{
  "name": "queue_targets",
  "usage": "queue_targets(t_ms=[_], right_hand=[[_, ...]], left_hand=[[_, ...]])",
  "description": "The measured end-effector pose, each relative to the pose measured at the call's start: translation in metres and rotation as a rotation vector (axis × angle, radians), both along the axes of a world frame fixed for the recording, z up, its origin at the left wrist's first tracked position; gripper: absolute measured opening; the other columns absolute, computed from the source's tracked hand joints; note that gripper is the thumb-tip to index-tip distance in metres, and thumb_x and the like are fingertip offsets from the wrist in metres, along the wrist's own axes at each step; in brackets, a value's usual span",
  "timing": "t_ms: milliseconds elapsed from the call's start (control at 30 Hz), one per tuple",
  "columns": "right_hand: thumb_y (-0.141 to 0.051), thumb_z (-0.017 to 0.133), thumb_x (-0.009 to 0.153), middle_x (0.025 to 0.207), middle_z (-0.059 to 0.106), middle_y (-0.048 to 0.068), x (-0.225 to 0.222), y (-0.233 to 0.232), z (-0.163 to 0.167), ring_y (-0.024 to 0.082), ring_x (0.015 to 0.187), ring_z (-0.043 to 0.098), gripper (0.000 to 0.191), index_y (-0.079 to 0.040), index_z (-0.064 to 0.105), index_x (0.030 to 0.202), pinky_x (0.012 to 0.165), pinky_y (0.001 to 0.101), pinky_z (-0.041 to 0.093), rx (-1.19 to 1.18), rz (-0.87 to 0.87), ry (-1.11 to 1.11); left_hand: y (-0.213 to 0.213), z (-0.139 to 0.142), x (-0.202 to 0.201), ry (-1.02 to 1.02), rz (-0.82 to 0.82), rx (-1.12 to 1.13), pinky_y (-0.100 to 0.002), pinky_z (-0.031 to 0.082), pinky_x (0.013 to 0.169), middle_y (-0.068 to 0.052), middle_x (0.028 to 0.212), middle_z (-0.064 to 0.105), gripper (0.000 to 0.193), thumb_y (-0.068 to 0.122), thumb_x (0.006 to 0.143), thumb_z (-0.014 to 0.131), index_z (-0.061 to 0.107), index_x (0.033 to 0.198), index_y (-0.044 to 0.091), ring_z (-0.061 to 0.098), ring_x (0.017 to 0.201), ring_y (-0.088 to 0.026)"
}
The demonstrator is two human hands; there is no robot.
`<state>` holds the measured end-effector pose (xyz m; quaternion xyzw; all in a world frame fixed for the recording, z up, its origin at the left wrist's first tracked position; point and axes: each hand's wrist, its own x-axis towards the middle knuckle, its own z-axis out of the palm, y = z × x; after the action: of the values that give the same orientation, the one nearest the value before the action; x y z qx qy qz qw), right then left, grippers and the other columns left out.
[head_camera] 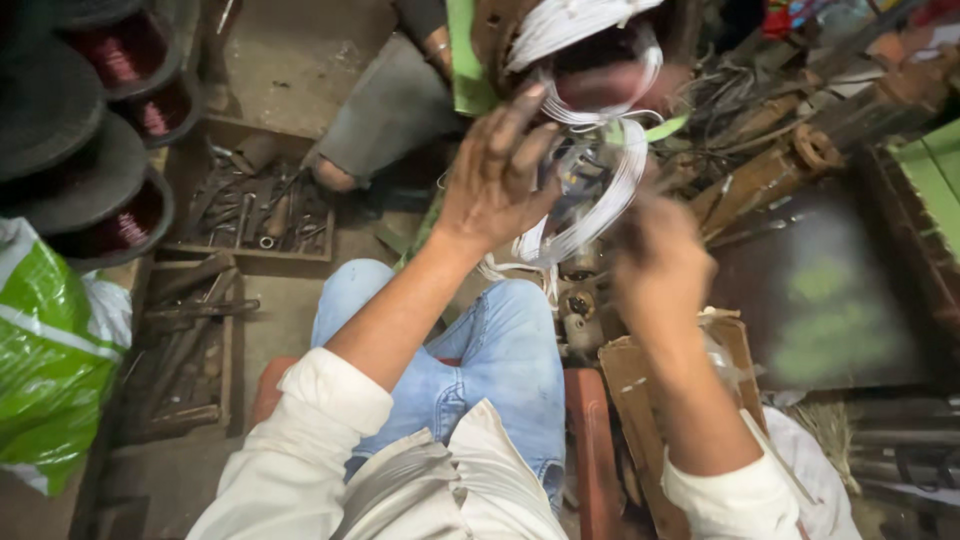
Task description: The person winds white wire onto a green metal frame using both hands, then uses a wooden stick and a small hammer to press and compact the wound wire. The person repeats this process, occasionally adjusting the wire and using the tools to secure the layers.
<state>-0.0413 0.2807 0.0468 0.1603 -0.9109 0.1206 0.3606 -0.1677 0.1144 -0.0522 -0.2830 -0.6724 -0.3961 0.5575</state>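
— What lay around the person, biggest things first?

— A green and white sack (45, 350) sat at the far left, under dark spools of reddish wire (100, 205). Two wooden trays of tools (250, 210) rested on the floor ahead of the blue-jeaned knee (500, 350). Another person's grey-clad leg (385, 110) showed at the top.

— And the hands?

— The left hand (495, 180) was raised, fingers (525, 125) spread and loosely curled against a bundle of white wire loops (600, 190), touching it more than clamping it. The bundle hung just beyond the knee, between both hands, below a round coil (590, 50).

— The right?

— The right hand (660, 255) was blurred just beside the loops; I couldn't tell whether its fingers were closed.
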Motion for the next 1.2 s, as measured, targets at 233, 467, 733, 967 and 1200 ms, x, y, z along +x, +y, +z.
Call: queue_targets(t_ms=[233, 467, 733, 967, 1200], right_hand=[[0.006, 0.059, 0.096, 0.105, 0.070, 0.015, -0.010, 0.009, -0.006, 0.033, 0.086, 0.067, 0.051, -0.010, 0.055, 0.144, 0.082, 0.0400, 0.058, -0.176, -0.037, 0.078], [0.008, 0.064, 0.096, 0.109, 0.067, 0.011, 0.021, 0.019, 0.017, 0.030, 0.087, 0.069, 0.060, -0.018, 0.060, 0.150, 0.077, 0.0395, 0.058, 0.215, -0.038, 0.177], [-0.003, 0.073, 0.092, 0.102, 0.065, 0.006, 0.034, 0.027, 0.021, 0.022, 0.078, 0.064, 0.061, -0.031, 0.066, 0.146, 0.064, 0.0334, 0.051, 0.610, -0.203, 0.207], [-0.012, 0.078, 0.097, 0.097, 0.063, 0.007, 0.020, 0.042, 0.021, 0.024, 0.073, 0.064, 0.060, -0.034, 0.061, 0.150, 0.061, 0.0354, 0.051, 0.550, -0.155, 0.174], [0.003, 0.069, 0.098, 0.112, 0.065, 0.012, 0.049, 0.108, -0.068, 0.035, 0.085, 0.068, 0.060, -0.028, 0.055, 0.147, 0.069, 0.0443, 0.054, 0.272, -0.063, 0.280]], left_hand=[[-0.004, 0.003, 0.003, -0.009, 0.003, 0.014, -0.044, 0.046, 0.115, -0.007, 0.156, 0.035, 0.055, 0.017, 0.100, 0.079, 0.043, 0.140, 0.016, 0.048, 0.142, -0.030], [0.002, 0.016, -0.002, -0.037, 0.288, -0.069, -0.044, 0.039, 0.105, 0.002, 0.136, 0.056, 0.040, 0.039, 0.100, 0.081, 0.066, 0.130, 0.018, 0.052, 0.122, -0.023], [-0.003, 0.016, -0.010, -0.017, 0.296, -0.140, -0.045, 0.039, 0.097, 0.001, 0.124, 0.065, 0.035, 0.034, 0.094, 0.072, 0.074, 0.126, 0.020, 0.055, 0.114, -0.024], [-0.001, 0.023, -0.003, -0.015, 0.383, -0.174, -0.043, 0.041, 0.100, 0.004, 0.128, 0.064, 0.032, 0.025, 0.100, 0.070, 0.073, 0.131, 0.028, 0.055, 0.118, -0.021], [-0.005, 0.025, 0.005, 0.012, 0.127, -0.147, -0.043, 0.040, 0.103, -0.003, 0.133, 0.061, 0.030, 0.037, 0.104, 0.070, 0.072, 0.132, 0.024, 0.053, 0.123, -0.024]])
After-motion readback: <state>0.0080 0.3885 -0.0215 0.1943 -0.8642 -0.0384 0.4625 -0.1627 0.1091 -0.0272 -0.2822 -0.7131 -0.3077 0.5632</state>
